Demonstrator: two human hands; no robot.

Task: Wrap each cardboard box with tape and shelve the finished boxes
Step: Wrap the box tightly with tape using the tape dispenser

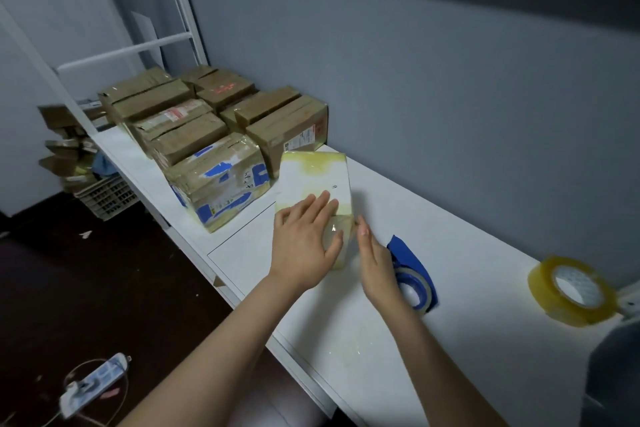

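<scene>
White surface (467,270) along a grey wall (450,80). Taped white box (318,173) sits mid-surface, beside stacked brown boxes (194,135). Left hand (304,239) lies flat on top; right hand (375,260), fingers straight, touches its right side. Neither grip clasps anything.

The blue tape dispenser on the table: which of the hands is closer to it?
Right. The right hand sits just left of the blue tape dispenser, partly in front of it; the left hand lies flat on the white box, farther left.
</scene>
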